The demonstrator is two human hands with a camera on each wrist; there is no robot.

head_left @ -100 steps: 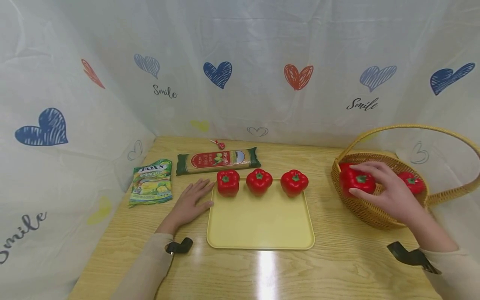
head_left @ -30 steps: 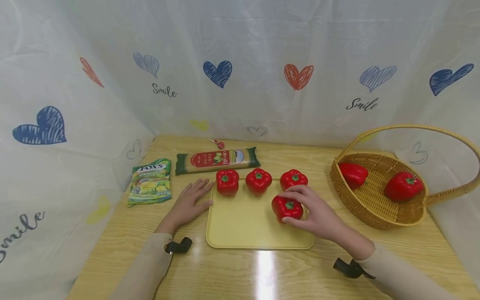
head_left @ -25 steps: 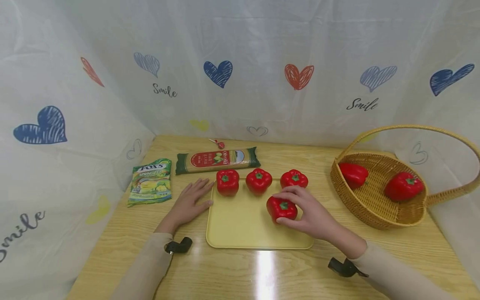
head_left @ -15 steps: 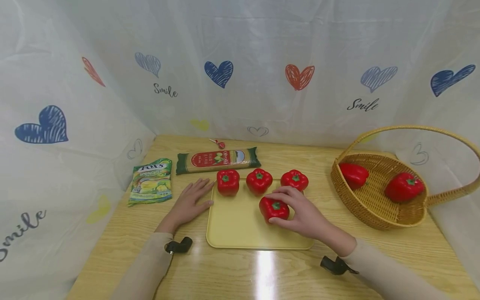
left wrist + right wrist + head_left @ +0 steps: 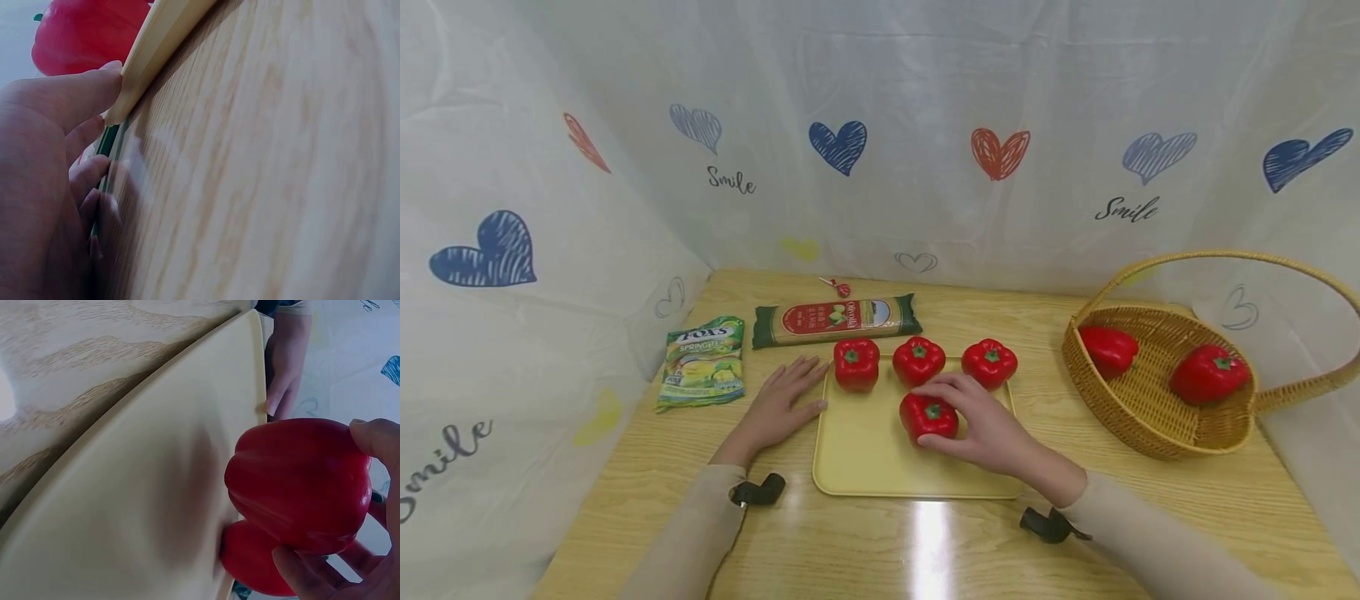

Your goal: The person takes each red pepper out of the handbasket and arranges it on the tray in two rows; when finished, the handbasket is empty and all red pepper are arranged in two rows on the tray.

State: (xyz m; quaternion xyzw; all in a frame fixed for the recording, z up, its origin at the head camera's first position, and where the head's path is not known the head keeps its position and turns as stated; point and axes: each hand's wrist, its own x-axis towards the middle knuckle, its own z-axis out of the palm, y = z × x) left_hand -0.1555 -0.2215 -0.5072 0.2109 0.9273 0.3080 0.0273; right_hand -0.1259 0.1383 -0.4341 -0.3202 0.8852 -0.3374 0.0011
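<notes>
My right hand point(image 5: 981, 429) grips a red bell pepper point(image 5: 928, 418) from its right side, thumb in front and fingers behind. In the right wrist view this held pepper point(image 5: 300, 484) hangs over the yellow tray point(image 5: 125, 487), its shadow on the surface below. Three more red peppers, a left one point(image 5: 856, 365), a middle one point(image 5: 918, 362) and a right one point(image 5: 989, 364), stand in a row along the far edge of the tray point(image 5: 865, 467). My left hand point(image 5: 778, 408) lies with fingers stretched out on the table, its thumb touching the tray's left edge.
A wicker basket point(image 5: 1157, 417) with a tall handle stands at the right, holding two red peppers, one on its left point(image 5: 1107, 350) and one on its right point(image 5: 1208, 374). Behind the tray lie a spaghetti pack point(image 5: 835, 322) and a lollipop point(image 5: 842, 290). A candy bag point(image 5: 702, 365) lies left.
My right hand has taken a pepper out of the basket and carried it left over the tray, drifting further left in the last second. The left hand has stayed in place.
</notes>
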